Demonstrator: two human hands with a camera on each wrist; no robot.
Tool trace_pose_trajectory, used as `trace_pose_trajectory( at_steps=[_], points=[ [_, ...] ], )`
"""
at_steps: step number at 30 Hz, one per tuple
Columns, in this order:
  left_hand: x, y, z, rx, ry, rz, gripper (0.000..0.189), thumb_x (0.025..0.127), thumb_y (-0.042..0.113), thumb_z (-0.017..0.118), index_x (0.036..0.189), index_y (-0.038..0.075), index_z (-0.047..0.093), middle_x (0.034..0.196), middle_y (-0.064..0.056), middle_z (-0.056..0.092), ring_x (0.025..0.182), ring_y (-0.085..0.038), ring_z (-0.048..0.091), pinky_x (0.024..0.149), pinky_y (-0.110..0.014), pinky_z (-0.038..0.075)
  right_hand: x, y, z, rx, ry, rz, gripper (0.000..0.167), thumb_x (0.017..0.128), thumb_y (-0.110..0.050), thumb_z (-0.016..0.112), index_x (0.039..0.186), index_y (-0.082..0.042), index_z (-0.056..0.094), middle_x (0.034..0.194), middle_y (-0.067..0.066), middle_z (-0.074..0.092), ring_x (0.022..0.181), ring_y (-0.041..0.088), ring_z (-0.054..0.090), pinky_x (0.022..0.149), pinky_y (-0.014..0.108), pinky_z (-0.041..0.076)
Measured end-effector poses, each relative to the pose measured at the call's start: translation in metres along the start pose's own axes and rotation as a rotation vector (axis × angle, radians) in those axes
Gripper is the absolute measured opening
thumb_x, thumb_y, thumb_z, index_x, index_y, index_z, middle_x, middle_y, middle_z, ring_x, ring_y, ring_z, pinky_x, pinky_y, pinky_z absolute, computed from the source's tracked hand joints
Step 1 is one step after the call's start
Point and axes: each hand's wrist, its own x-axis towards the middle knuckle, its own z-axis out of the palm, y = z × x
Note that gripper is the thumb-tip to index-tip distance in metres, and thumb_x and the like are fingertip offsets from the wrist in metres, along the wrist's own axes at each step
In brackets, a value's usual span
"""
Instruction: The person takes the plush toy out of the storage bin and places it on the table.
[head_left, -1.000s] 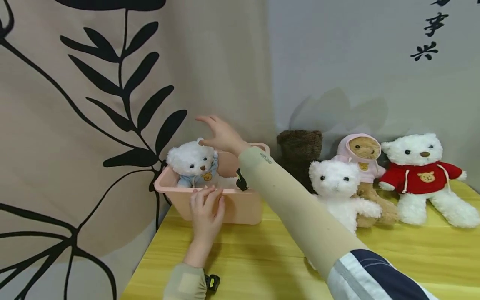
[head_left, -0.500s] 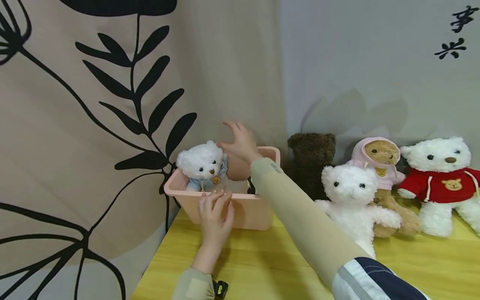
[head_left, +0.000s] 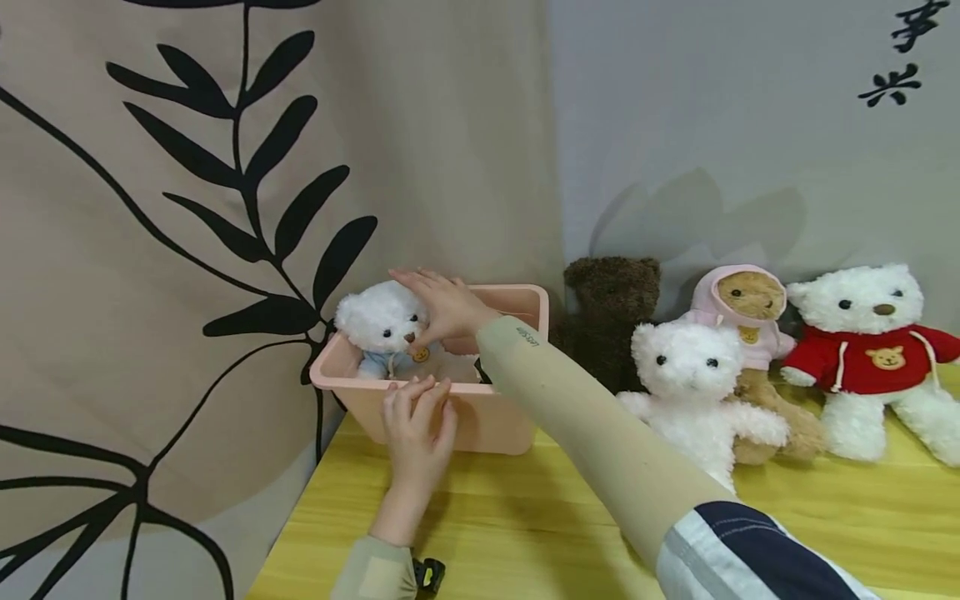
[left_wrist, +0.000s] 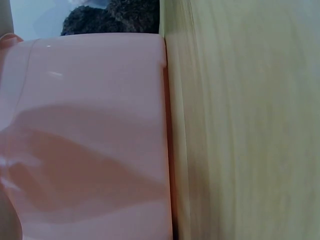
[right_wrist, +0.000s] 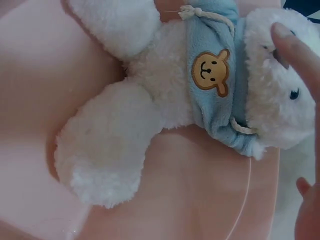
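Note:
A white teddy bear [head_left: 378, 321] in a light blue hoodie sits inside a pink plastic bin [head_left: 480, 425], leaning on its left end. My right hand [head_left: 442, 308] reaches over the bin, thumb and fingers spread beside the bear's face. In the right wrist view the thumb [right_wrist: 295, 55] is in front of the bear's muzzle [right_wrist: 280, 57]; whether it touches the fur I cannot tell. With fingers bent over the front rim, my left hand [head_left: 416, 429] holds the bin. The bin's wall [left_wrist: 90, 75] fills much of the left wrist view.
On the right of the yellow wood-grain table [head_left: 540, 533] sit a dark brown bear [head_left: 611, 317], a white bear [head_left: 686, 375], a tan bear in a pink hoodie [head_left: 750, 333] and a white bear in a red hoodie [head_left: 870, 358]. A patterned curtain [head_left: 450, 125] hangs behind.
My right hand has come down from above the bin to beside the bear's face. My left hand stays at the rim. The head view has shifted slightly.

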Motion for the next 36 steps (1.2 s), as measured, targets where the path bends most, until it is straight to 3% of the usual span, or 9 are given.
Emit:
trace_pose_trajectory(
  at_steps=[5,12,19,24,29,36],
  points=[
    [-0.0013,0.0000,0.0006,0.001,-0.001,-0.006,0.023,0.083,0.010,0.061,0.103,0.008,0.070,0.106,-0.016,0.060,0.099,-0.044,0.051,0.095,-0.060,0.030,-0.0019,0.0000,0.0032,0.035,-0.053,0.000,0.121,0.065,-0.054,0.084,0.155,-0.038,0.006,0.159,-0.007,0.021,0.146,0.021,0.013,0.113,0.057,0.013],
    [-0.0016,-0.0005,0.0022,0.000,-0.006,-0.004,0.023,0.082,0.010,0.062,0.103,0.007,0.070,0.106,-0.016,0.060,0.100,-0.043,0.051,0.096,-0.060,0.030,-0.0023,-0.0005,0.0050,-0.120,-0.118,-0.026,0.115,0.067,-0.053,0.084,0.155,-0.027,0.016,0.157,0.003,0.021,0.142,0.026,0.018,0.114,0.052,0.016],
    [-0.0015,-0.0003,0.0017,0.005,-0.006,-0.011,0.023,0.083,0.011,0.061,0.104,0.007,0.070,0.106,-0.017,0.060,0.101,-0.043,0.051,0.097,-0.059,0.029,-0.0020,-0.0029,0.0031,-0.123,-0.115,-0.021,0.109,0.066,-0.052,0.085,0.152,-0.025,0.024,0.162,0.003,0.007,0.147,0.023,0.005,0.115,0.050,0.013],
    [-0.0011,-0.0004,0.0009,0.004,-0.016,-0.010,0.024,0.083,0.011,0.060,0.105,0.007,0.069,0.107,-0.016,0.059,0.102,-0.041,0.050,0.097,-0.059,0.029,-0.0003,-0.0040,0.0036,-0.054,-0.123,-0.004,0.112,0.065,-0.049,0.086,0.153,-0.029,0.021,0.158,0.000,0.023,0.145,0.020,0.016,0.115,0.046,0.015],
    [-0.0013,-0.0004,0.0010,0.007,-0.018,-0.018,0.024,0.084,0.011,0.060,0.106,0.008,0.069,0.107,-0.017,0.058,0.103,-0.040,0.049,0.098,-0.060,0.029,-0.0007,-0.0054,0.0044,-0.035,-0.148,0.002,0.123,0.065,-0.046,0.088,0.155,-0.040,0.004,0.160,0.002,0.015,0.144,0.028,0.020,0.115,0.049,0.015],
    [-0.0007,0.0004,0.0019,0.006,-0.004,-0.004,0.024,0.083,0.011,0.060,0.105,0.007,0.069,0.106,-0.017,0.059,0.101,-0.042,0.050,0.097,-0.061,0.029,-0.0023,-0.0033,0.0051,-0.079,-0.107,-0.014,0.116,0.061,-0.049,0.089,0.154,-0.034,0.020,0.147,0.005,0.029,0.133,0.024,0.031,0.109,0.046,0.027]
  ],
)
